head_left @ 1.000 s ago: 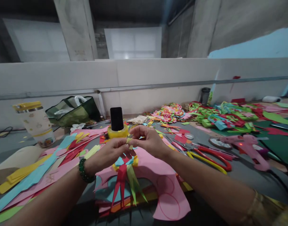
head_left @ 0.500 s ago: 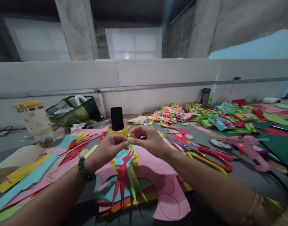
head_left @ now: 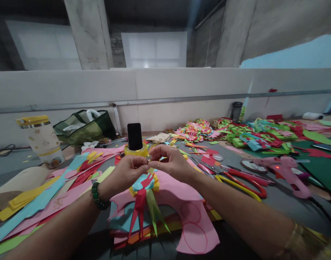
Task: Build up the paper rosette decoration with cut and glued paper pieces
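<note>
My left hand and my right hand meet above the sheets, fingertips pinched together. A small yellow-green piece showed between them a moment ago; the fingers now mostly hide it. Just below lies a rosette with a yellow ruffled edge, light-blue middle and red cut-out. Red tails and green tails hang from it. Under the rosette is a pink sheet with circles drawn on it, over a stack of coloured sheets.
A black phone stands in a yellow tape roll beyond my hands. To the right lie red-handled scissors and a pink glue gun. At left are coloured strips and a tumbler. Colourful cut-outs are heaped behind.
My fingertips have closed in on the small yellow-green piece, which is now mostly hidden. My left hand has shifted slightly; the rosette and sheets look unchanged.
</note>
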The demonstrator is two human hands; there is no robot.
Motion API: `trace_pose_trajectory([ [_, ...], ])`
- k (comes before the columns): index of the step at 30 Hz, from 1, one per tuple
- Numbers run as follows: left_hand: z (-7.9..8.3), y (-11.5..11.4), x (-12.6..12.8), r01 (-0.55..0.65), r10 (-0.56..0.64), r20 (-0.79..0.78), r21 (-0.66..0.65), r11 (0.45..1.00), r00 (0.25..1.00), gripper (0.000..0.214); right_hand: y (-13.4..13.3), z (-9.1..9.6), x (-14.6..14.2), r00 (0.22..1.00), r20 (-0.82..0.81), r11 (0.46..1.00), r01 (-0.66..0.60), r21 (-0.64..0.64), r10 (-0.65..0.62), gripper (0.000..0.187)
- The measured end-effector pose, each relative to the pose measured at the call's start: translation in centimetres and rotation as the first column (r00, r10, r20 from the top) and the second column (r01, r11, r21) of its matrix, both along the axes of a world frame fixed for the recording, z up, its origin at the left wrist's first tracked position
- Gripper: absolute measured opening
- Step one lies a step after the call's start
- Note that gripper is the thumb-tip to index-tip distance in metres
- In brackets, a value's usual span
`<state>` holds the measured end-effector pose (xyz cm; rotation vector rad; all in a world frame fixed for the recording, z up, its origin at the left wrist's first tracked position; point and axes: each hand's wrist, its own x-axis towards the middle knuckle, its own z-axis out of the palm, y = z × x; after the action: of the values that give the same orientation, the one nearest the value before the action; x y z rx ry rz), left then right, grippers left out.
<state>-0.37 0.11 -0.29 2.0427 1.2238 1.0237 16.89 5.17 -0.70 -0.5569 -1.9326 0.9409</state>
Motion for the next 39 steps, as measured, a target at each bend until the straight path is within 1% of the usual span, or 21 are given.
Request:
trace_pose_trajectory([
  [3, 0.0, -0.1, 0.3, -0.009, 0.009, -0.007, 0.007, 1.000, 1.000, 0.028, -0.1, 0.2, 0.1, 1.000, 0.012, 1.000, 0.024, -0.009, -0.024, 0.022],
  [5, 0.0, -0.1, 0.4, -0.008, 0.010, 0.054, -0.031, 0.999, 0.998, 0.027, -0.1, 0.4, 0.2, 0.999, 0.010, 0.999, 0.035, -0.017, -0.035, 0.023],
  [8, 0.0, 0.0, 0.4, -0.009, 0.038, 0.197, -0.148, 0.989, 0.980, 0.027, 0.0, 0.6, 0.3, 1.000, -0.008, 0.999, 0.027, -0.044, -0.027, 0.025],
  [12, 0.3, 0.0, 0.3, 0.020, 0.109, 0.370, -0.328, 0.945, 0.923, 0.030, 0.1, 0.6, 0.3, 0.998, -0.052, 0.995, 0.019, -0.103, -0.025, 0.027],
  [14, 0.3, 0.0, 0.2, 0.039, 0.138, 0.436, -0.373, 0.927, 0.889, 0.032, 0.2, 0.6, 0.2, 0.996, -0.083, 0.989, 0.015, -0.148, -0.028, 0.029],
  [16, 0.3, 0.0, 0.1, 0.033, 0.167, 0.473, -0.385, 0.922, 0.865, 0.033, 0.2, 0.6, 0.2, 0.994, -0.107, 0.981, 0.008, -0.191, -0.029, 0.030],
  [19, 0.3, 0.1, 0.0, 0.008, 0.181, 0.473, -0.370, 0.929, 0.863, 0.032, 0.2, 0.5, 0.2, 0.994, -0.105, 0.979, 0.007, -0.204, -0.029, 0.031],
  [24, 0.5, 0.2, -0.2, -0.022, 0.169, 0.395, -0.351, 0.936, 0.903, 0.026, 0.1, 0.5, 0.2, 1.000, -0.027, 0.977, -0.017, -0.212, 0.011, 0.036],
  [29, 0.6, 0.4, -0.5, -0.043, 0.160, 0.325, -0.339, 0.940, 0.932, 0.023, 0.0, 0.7, 0.4, 1.000, 0.016, 0.977, 0.013, -0.214, -0.010, 0.034],
  [35, 0.5, 0.4, -0.8, -0.023, 0.144, 0.332, -0.341, 0.940, 0.932, 0.025, 0.0, 0.8, 0.4, 1.000, -0.013, 0.968, -0.008, -0.250, 0.005, 0.034],
  [39, 0.6, 0.4, -0.8, -0.015, 0.139, 0.322, -0.359, 0.933, 0.936, 0.029, 0.2, 0.7, 0.4, 0.999, -0.044, 0.967, -0.006, -0.256, -0.006, 0.033],
])
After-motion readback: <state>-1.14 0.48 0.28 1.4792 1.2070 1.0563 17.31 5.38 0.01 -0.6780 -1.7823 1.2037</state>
